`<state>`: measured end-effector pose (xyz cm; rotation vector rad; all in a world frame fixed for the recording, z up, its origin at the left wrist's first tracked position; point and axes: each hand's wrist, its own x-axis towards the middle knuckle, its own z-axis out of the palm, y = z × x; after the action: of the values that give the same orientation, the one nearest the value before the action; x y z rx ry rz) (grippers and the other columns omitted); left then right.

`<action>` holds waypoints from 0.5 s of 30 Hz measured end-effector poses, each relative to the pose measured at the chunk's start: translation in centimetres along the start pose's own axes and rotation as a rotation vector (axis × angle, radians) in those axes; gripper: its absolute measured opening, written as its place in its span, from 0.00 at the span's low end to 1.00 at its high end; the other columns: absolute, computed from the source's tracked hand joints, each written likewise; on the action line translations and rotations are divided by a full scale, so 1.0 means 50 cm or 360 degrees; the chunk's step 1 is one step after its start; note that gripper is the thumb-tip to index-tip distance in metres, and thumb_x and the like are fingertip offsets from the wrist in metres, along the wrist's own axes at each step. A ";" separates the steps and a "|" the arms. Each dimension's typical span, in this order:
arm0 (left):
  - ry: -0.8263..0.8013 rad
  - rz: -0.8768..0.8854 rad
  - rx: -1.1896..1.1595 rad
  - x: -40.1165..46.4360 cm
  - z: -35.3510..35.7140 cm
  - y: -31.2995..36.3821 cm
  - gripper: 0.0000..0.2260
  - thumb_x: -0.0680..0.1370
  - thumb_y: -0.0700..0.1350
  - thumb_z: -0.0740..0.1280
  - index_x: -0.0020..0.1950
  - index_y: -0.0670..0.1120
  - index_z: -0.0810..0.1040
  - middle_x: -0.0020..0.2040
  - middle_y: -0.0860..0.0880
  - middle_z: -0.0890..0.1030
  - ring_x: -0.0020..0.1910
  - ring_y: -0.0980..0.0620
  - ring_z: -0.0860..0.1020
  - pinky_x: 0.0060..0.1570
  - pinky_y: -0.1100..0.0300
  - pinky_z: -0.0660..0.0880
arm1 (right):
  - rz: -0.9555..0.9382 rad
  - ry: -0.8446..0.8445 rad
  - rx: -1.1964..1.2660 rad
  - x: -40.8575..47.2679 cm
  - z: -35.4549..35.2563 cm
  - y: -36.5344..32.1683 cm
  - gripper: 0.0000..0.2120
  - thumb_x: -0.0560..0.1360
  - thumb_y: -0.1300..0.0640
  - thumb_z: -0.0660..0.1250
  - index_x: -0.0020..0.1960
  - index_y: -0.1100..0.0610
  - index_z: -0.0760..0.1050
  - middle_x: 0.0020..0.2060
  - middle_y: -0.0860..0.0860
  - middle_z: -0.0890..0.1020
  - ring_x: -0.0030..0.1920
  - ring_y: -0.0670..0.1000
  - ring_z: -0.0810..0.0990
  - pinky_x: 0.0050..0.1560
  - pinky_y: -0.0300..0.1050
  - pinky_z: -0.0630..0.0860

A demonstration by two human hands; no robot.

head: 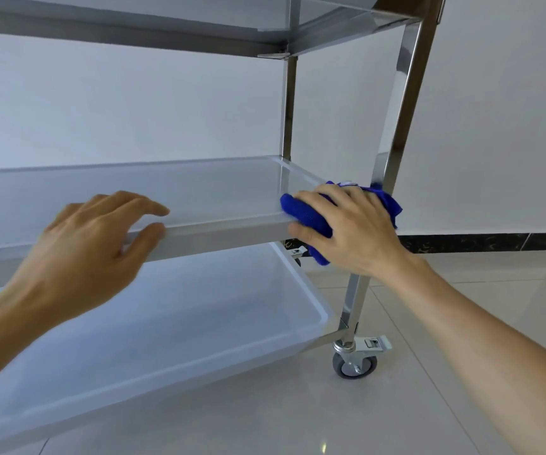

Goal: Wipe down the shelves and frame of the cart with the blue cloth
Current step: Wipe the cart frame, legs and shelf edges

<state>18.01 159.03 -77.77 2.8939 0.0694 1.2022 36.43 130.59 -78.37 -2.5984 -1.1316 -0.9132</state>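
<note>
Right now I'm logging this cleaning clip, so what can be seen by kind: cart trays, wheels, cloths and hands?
Trays: 3, top, middle, bottom
Wheels: 1
Cloths: 1, blue cloth
Hands: 2, left hand, right hand
Total: 7

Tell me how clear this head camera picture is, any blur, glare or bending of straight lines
Head view: the left hand is smeared by motion blur, while the right hand on the blue cloth is sharper; wide-angle distortion tilts the steel post; mirror-like reflections streak that post; a small glare spot shows on the floor tiles; lighting is soft, with only faint shadows.
</note>
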 end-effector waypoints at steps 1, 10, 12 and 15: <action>0.0027 -0.0022 0.0049 -0.012 0.000 -0.042 0.15 0.81 0.61 0.53 0.61 0.60 0.74 0.57 0.63 0.76 0.54 0.48 0.77 0.51 0.45 0.74 | 0.0025 0.0050 0.0050 0.001 0.002 0.000 0.31 0.77 0.28 0.47 0.69 0.42 0.72 0.63 0.42 0.77 0.60 0.56 0.76 0.62 0.57 0.69; 0.0077 -0.0432 0.0181 -0.107 0.015 -0.307 0.22 0.80 0.64 0.50 0.48 0.51 0.77 0.43 0.50 0.77 0.44 0.41 0.77 0.46 0.38 0.76 | 0.0228 0.0622 0.0150 0.027 0.049 -0.079 0.24 0.83 0.42 0.49 0.51 0.49 0.83 0.50 0.46 0.85 0.48 0.60 0.78 0.53 0.56 0.69; 0.0022 -0.0461 0.0263 -0.095 -0.016 -0.257 0.23 0.80 0.65 0.47 0.48 0.53 0.75 0.42 0.53 0.76 0.40 0.47 0.75 0.40 0.42 0.75 | 0.0161 0.0605 0.0132 0.042 0.053 -0.157 0.26 0.84 0.40 0.48 0.50 0.48 0.83 0.48 0.46 0.85 0.45 0.60 0.78 0.50 0.56 0.70; 0.0065 -0.0553 0.0273 -0.080 -0.051 -0.165 0.20 0.80 0.60 0.46 0.48 0.56 0.76 0.46 0.54 0.79 0.44 0.43 0.78 0.45 0.43 0.76 | -0.0051 0.0480 0.0130 0.073 0.056 -0.305 0.26 0.83 0.38 0.48 0.53 0.49 0.82 0.48 0.50 0.85 0.46 0.62 0.79 0.49 0.57 0.69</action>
<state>13.06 167.09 -79.02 2.8274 0.6762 1.2405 28.84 144.54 -79.83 -2.2858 -1.1033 -1.1904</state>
